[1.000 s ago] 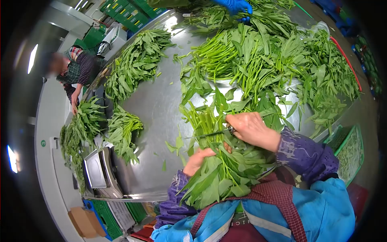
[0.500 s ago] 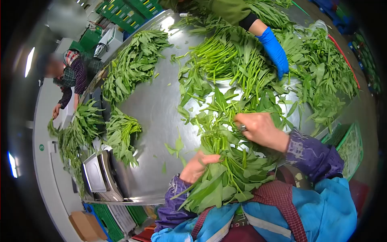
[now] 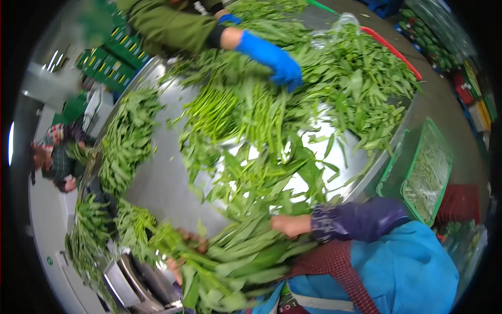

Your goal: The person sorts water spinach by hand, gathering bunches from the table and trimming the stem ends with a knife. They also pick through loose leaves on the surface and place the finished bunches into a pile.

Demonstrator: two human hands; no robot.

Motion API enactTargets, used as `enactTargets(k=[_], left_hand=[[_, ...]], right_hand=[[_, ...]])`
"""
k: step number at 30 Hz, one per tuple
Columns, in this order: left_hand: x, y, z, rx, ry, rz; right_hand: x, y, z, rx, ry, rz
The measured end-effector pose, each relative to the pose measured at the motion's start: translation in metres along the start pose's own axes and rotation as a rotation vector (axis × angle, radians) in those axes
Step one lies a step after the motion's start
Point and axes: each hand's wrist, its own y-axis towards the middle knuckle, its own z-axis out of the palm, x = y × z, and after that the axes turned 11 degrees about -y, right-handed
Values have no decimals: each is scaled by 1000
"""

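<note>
A bunch of water spinach (image 3: 230, 261), its pale stems pointing left, is held in my left hand (image 3: 191, 242), which is blurred and partly behind the stems. Beside the bunch's leaves, at the near edge of the metal table (image 3: 167, 183), my right hand (image 3: 292, 225) is closed; what its fingers hold is hidden. Loose stems and leaves (image 3: 261, 178) lie just beyond both hands. Farther off, a large heap of water spinach (image 3: 219, 110) has its cut stems facing me.
Across the table a co-worker's blue-gloved hand (image 3: 285, 68) is over the heap. More bunches (image 3: 128, 141) line the left side, near a metal scale (image 3: 120, 282). Another person (image 3: 60, 157) stands at far left. A green crate (image 3: 429, 172) sits on the right.
My left hand has swung the bunch left, towards the bunches at the table's left side. My right hand has drawn back towards my body. The view has shifted; the co-worker's glove is still over the heap.
</note>
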Motion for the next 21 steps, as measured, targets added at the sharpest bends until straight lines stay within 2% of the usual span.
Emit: enactTargets(k=[1,2,3,4,5,7,9,10,12,16,18,20,21], left_hand=[[-8,11,36,10,64,-133],[0,10,24,-38,64,83],[-5,12,9,16,63,26],[-10,16,-4,73,62,-28],[-7,12,-8,21,74,-49],[2,17,-7,-102,123,-84],[10,22,-3,-241,230,-131],[13,25,0,-295,268,-153],[18,30,3,-386,341,-194],[21,35,9,-521,432,-260],[21,37,11,-568,467,-282],[21,39,14,-602,500,-299],[22,40,14,-615,511,-305]], right_hand=[[-1,-3,-9,-21,-5,32],[1,-10,-20,-111,139,255],[0,-21,-31,-208,282,477],[-11,-42,-52,-173,206,486],[-37,-71,-48,-310,89,459],[-65,-140,-72,-413,66,501],[-64,-207,-120,-356,52,763],[-68,-235,-139,-382,121,873],[-114,-291,-158,-490,-56,1002],[-184,-353,-206,-644,-279,1189],[-199,-365,-249,-562,-222,1296],[-248,-388,-260,-861,-515,1546],[-254,-398,-284,-891,-522,1524]])
